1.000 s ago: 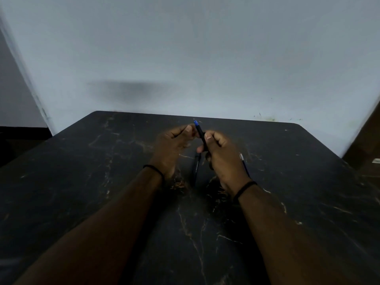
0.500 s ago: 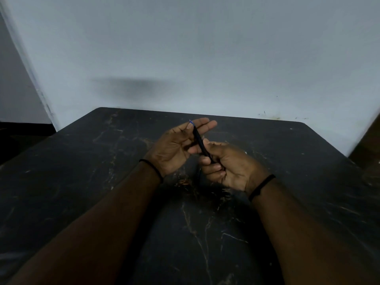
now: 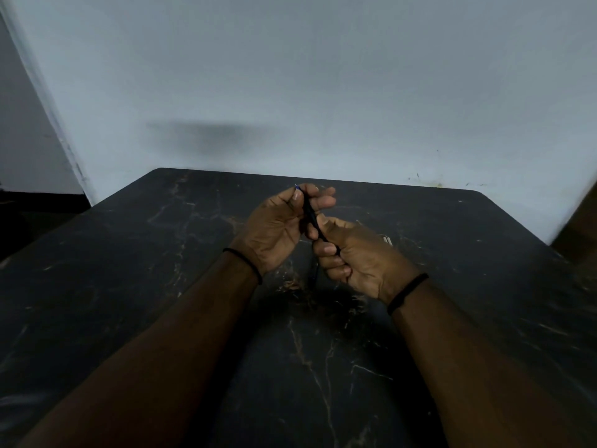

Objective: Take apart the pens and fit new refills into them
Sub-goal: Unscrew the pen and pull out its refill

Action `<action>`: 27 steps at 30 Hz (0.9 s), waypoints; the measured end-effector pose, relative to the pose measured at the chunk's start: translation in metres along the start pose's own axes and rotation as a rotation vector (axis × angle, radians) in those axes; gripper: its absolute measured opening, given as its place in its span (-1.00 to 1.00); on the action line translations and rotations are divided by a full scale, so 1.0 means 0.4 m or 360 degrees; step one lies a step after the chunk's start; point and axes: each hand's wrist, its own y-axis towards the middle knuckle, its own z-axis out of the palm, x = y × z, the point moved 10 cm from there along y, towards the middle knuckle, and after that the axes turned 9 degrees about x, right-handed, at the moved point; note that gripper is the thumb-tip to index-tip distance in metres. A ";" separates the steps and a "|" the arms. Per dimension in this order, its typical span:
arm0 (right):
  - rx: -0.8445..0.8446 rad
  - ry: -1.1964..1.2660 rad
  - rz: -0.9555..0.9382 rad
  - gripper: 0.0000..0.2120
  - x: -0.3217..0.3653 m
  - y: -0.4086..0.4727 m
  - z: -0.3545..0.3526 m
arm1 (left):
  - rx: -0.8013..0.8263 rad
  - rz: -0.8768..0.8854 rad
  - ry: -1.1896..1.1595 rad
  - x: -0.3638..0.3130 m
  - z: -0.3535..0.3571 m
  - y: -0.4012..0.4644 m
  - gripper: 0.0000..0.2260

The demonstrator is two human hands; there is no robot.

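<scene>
Nearest to me, my two forearms reach out over the dark marbled surface (image 3: 161,253), a black band on each wrist. My right hand (image 3: 358,257) is curled shut around the lower end of the pen (image 3: 311,215), fingers wrapped over the barrel and the thumb pressing along it. The pen is held in the air between my hands, slanting up and away to the left. A little farther out, my left hand (image 3: 277,227) pinches the upper part between thumb and fingertips, the outer fingers loose. The blue tip (image 3: 296,187) just shows beyond them.

I judge the pen to be light, thin and stiff, with a smooth plastic barrel that could slip or spin if I hold it loosely. The best hold seems to be the one I have: one hand firm low on the barrel, the other close to the tip section, so a twist works at the joint. The refill inside is probably slender and would bend if pulled sideways.

Beneath my hands something dark lies on the surface; I cannot tell what. Past my right hand, pale thin sticks (image 3: 387,239), perhaps refills, lie there.
</scene>
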 end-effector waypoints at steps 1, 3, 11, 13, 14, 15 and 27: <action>-0.0043 -0.0047 -0.0020 -0.66 0.003 0.000 -0.004 | -0.0009 0.0010 0.0010 -0.001 -0.001 0.001 -0.73; -0.0112 -0.0125 -0.0061 -0.66 0.011 0.001 -0.010 | -0.0028 0.0028 0.0029 -0.002 -0.001 0.002 -0.73; -0.0333 -0.0501 -0.0205 -0.65 0.038 0.004 -0.025 | -0.0139 0.0105 0.0100 -0.009 -0.015 0.003 -0.75; -0.0425 -0.0616 -0.0276 -0.66 0.045 0.000 -0.033 | -0.0164 0.0101 0.0137 -0.008 -0.025 0.003 -0.76; -0.0474 -0.0658 -0.0319 -0.68 0.047 -0.004 -0.039 | -0.0172 0.0097 0.0162 -0.007 -0.029 0.003 -0.76; -0.0518 -0.0687 -0.0355 -0.71 0.049 -0.007 -0.045 | -0.0173 0.0090 0.0178 -0.006 -0.032 0.003 -0.76; -0.0612 -0.0482 -0.0293 -0.73 0.029 -0.001 -0.096 | -0.0229 0.0031 0.0126 0.001 -0.047 -0.002 -0.80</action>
